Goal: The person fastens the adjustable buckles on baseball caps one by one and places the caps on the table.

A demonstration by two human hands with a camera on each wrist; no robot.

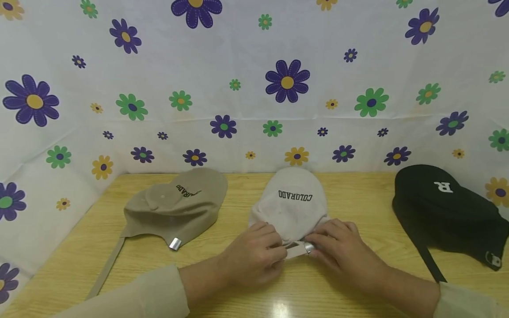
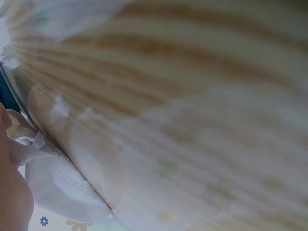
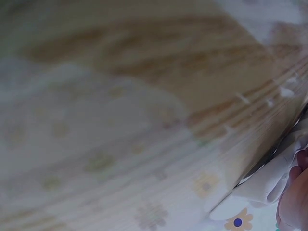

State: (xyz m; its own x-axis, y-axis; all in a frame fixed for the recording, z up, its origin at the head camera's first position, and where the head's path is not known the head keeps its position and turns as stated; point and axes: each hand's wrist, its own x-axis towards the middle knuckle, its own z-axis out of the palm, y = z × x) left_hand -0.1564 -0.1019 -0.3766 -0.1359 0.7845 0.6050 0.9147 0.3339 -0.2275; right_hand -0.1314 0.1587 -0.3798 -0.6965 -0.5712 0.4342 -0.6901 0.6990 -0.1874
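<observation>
A white cap [image 1: 294,207] with dark "COLORADO" lettering lies at the middle of the table, its back strap toward me. My left hand [image 1: 256,254] pinches the strap [image 1: 295,251] on its left side. On the right, my right hand [image 1: 346,249] pinches the strap end beside a silver buckle [image 1: 308,247]. Both thumbs are mostly hidden in the head view. In the left wrist view, the white cap [image 2: 62,187] shows beside the edge of the left hand [image 2: 14,187]. The right wrist view catches the cap [image 3: 260,187] and part of the right hand [image 3: 294,202].
A khaki cap [image 1: 179,207] with a silver buckle and loose strap lies on the left. To the right is a black cap [image 1: 445,216] with a white "R", its strap hanging toward me. A flower-print cloth [image 1: 238,53] stands behind the wooden table [image 1: 222,300].
</observation>
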